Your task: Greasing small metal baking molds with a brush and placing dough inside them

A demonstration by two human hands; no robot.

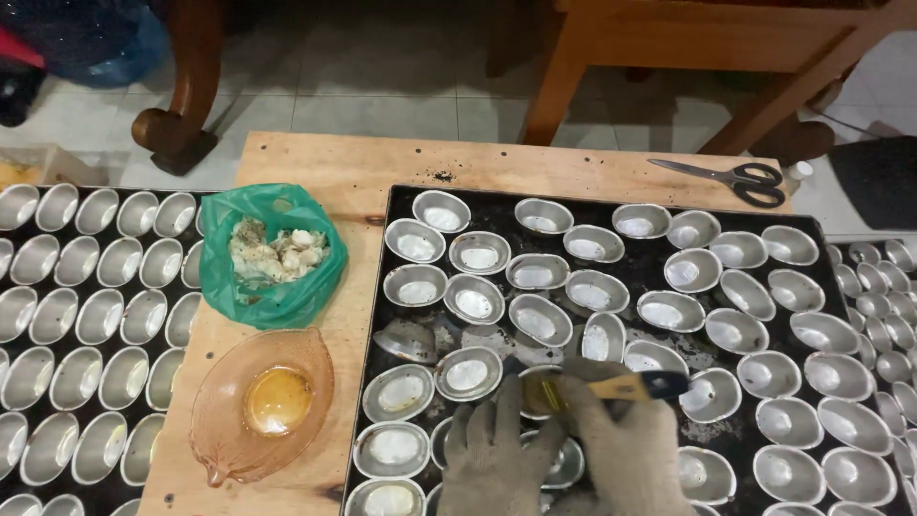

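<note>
Two gloved hands work at the near edge of a black baking tray [611, 212] that rests on a wooden board [344, 172]. The right hand [626, 449] is closed around a yellow-handled pastry brush [611, 387], its bristles meeting a small oval tin mould [544, 382] steadied by the left hand [492, 459] (its grip is partly hidden). Left of the tray sit an amber glass dish [263, 406] of oil and a green bag [272, 253] — scissors [731, 179] lie at the board's far right corner.
</note>
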